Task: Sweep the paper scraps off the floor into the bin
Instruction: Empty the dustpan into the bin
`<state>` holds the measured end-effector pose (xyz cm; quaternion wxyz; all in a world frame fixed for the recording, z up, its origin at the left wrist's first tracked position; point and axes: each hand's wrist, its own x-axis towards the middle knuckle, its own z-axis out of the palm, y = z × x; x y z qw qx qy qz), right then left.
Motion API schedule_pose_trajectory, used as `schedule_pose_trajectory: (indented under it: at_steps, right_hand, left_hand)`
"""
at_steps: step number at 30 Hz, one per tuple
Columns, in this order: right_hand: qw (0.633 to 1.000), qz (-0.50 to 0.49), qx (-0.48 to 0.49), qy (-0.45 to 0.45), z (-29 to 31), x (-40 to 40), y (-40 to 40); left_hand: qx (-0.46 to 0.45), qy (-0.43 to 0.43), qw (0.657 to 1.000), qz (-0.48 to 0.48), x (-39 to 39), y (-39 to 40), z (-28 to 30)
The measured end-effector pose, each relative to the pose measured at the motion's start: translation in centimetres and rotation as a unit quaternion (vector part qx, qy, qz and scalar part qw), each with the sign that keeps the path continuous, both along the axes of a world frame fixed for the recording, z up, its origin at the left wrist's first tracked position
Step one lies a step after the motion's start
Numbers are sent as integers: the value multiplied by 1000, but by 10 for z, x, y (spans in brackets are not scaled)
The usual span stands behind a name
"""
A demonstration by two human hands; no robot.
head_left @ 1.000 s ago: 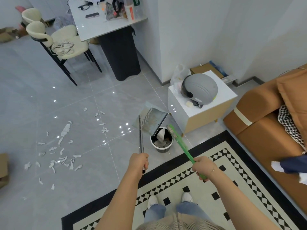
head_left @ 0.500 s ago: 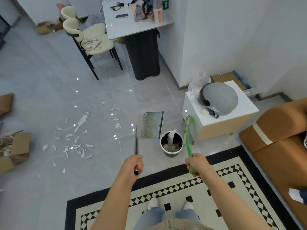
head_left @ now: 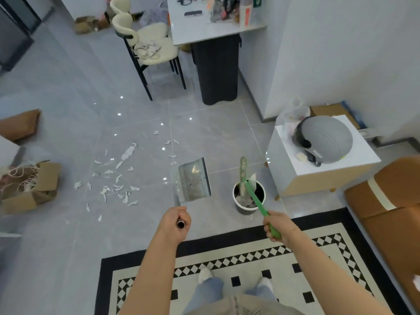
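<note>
Paper scraps (head_left: 113,178), several dozen and too many to count exactly, strewn over grey floor (head_left: 68,235) left of centre, a few strays farther back near a tile seam. One dustpan (head_left: 193,179), held just right of the scraps, seemingly clear of the floor, with pale debris in its tray. One bin (head_left: 248,197), round, dark with a white rim, standing right of the dustpan and holding scraps. One green broom (head_left: 254,196) slanting across the bin's mouth, head just behind its rim. Left hand (head_left: 176,222) wrapped round the dustpan's metal handle end; right hand (head_left: 276,226) gripping the broom's green handle.

Beside the bin to the right, one white cabinet (head_left: 329,176) carrying one grey helmet (head_left: 325,138). Farther right, a brown sofa (head_left: 391,201). Underfoot, one rug (head_left: 227,258), black-bordered with checks, with two white shoes upon it. At the back, one table (head_left: 216,30) cluttered with small items, and two cream chairs (head_left: 150,48). At far left, one open box (head_left: 31,185) with cord spilling out, close to the scraps.
</note>
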<state>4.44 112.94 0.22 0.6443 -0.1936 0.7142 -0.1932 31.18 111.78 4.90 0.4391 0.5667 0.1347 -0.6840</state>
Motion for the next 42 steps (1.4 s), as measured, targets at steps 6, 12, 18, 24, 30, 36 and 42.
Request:
schedule_pose_trajectory:
  at_steps: [6,12,18,24,30,36,42]
  right_hand:
    - [1000,-18,13,19,9,29,17]
    - [993,13,-51,105,23,22,-2]
    - [959,143,-47,240,27,13,-56]
    - [953,204,28,221,19,13,-76]
    - [952,226,26,207,54,4,-56]
    - [965,179,-5,192,66,0,-49]
    - [984,115,-31,134,32,12,-38]
  left_hand:
    - [9,-4,1000,-1,16,-16,-10]
    - [4,14,999,-40,27,-31,-16]
    - [0,19,997,-70,19,-41,-11]
    - [2,11,995,-100,13,-40,-12]
    - [3,5,994,-106,6,-34,-14]
    - [5,1,996,-91,-3,-33,-16]
    - [7,-10,996,-92,-1,-27,-14]
